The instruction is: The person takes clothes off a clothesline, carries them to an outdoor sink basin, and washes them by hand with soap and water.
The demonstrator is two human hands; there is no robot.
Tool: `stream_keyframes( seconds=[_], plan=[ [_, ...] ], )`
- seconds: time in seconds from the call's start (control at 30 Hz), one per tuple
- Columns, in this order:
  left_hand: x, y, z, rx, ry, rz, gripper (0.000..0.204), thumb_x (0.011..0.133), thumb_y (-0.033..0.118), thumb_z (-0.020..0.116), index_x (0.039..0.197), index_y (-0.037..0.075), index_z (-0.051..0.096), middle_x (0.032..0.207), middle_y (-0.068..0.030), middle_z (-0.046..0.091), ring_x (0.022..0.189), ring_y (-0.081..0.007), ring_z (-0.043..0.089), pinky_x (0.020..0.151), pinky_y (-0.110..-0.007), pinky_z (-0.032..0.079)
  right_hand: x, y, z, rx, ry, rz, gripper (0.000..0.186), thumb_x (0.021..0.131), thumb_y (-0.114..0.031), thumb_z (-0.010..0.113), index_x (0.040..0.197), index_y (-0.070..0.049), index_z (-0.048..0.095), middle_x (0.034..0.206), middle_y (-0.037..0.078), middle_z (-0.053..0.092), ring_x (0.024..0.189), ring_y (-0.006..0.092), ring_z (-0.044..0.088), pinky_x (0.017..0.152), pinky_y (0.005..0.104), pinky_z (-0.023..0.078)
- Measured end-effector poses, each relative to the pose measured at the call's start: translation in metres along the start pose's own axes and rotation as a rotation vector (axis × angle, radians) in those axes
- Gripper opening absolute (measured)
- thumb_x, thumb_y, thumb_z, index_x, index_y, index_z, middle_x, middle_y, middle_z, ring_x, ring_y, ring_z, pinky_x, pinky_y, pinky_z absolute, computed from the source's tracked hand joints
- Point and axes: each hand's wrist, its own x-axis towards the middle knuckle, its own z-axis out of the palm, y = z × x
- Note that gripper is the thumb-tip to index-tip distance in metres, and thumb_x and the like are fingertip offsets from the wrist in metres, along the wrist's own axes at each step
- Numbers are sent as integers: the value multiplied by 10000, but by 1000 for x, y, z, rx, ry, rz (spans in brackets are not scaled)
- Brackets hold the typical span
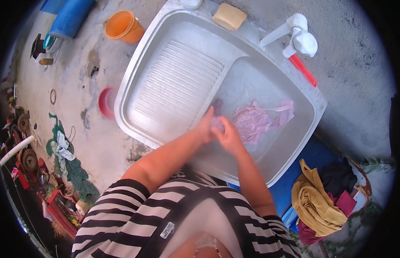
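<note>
My left hand (204, 127) and my right hand (226, 134) are together over the sink's basin, near the divider, both closed on a small purplish cloth (216, 124) that is partly hidden by my fingers. A darker pink patterned piece (217, 105) shows just beyond my hands; I cannot tell whether it joins the cloth. A pale pink lace garment with straps (256, 120) lies spread in the basin (294, 142) to the right of my hands. The ribbed washboard (170, 77) takes up the sink's left half.
A yellowish soap bar (229, 16), white faucet (304, 42) and red-handled tool (305, 71) sit along the back rim. Orange (120, 26) and pink (104, 102) buckets stand left, near a blue barrel (69, 19). Piled clothes (316, 198) lie at lower right; assorted clutter (58, 185) at lower left.
</note>
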Motion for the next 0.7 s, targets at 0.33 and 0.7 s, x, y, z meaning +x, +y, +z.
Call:
stream_keyframes(
  seconds=[0.33, 0.7],
  plan=[
    [-76, 18, 68, 98, -284, -73, 399, 981, 370, 475, 1258, 84, 491, 1152, -110, 587, 1023, -221, 593, 853, -413, 502, 21, -25, -38, 835, 247, 243, 510, 871, -287, 651, 1297, -95, 446, 1295, 176, 497, 1170, 277, 505, 969, 399, 443],
    [-104, 32, 61, 1637, 111, 759, 431, 904, 246, 559, 1261, 17, 482, 1068, -261, 604, 895, -377, 623, 823, -406, 493, 44, -83, 2, 1062, 460, 291, 219, 924, -261, 599, 1047, -81, 574, 869, 41, 607, 771, 183, 599, 735, 379, 528]
  ],
)
